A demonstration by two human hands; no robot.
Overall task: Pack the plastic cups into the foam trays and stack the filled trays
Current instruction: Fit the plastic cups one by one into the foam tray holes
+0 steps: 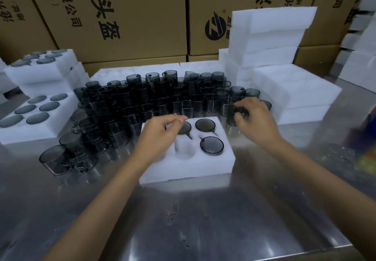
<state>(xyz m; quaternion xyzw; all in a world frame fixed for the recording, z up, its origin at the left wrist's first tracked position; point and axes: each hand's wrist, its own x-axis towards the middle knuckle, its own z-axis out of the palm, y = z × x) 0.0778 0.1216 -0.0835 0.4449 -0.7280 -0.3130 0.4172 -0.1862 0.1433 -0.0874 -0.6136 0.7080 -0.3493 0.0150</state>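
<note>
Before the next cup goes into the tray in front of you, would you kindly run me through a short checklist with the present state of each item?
1. Right hand grips a smoky plastic cup at the edge of the loose cups: ok.
2. Foam tray lies flat on the steel table: ok.
3. A free pocket is open in the tray's middle: ok.
4. Three cups already sit in the tray, among them the near right cup: ok.
5. Left hand is out of the way of the tray: not ok, it hovers over the left pockets.
6. Pockets under the left hand are filled: cannot tell.
</note>
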